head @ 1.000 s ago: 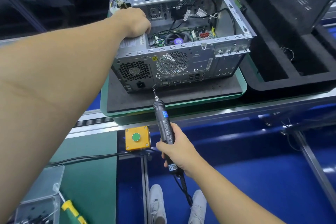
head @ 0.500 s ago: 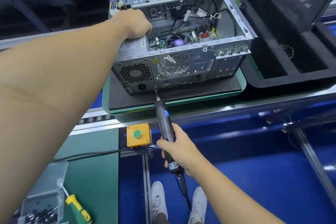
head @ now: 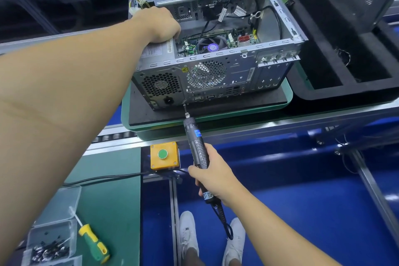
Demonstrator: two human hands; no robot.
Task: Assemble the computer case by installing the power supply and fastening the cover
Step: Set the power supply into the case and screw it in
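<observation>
1. While the left hand (head: pixel 160 25) curled over the power supply (head: pixel 155 49), that unit sat beneath it, inside the open computer case (head: pixel 216 75).
2. The right hand (head: pixel 212 176) was wrapped round the electric screwdriver (head: pixel 197 142), its bit touching the rear panel just ahead.
3. Seemingly the supply was seated and its fastening was underway; the cover was not yet fitted.

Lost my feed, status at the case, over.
Left hand grips power supply in computer case. Right hand grips electric screwdriver, bit at rear panel. Nothing blocking.
</observation>
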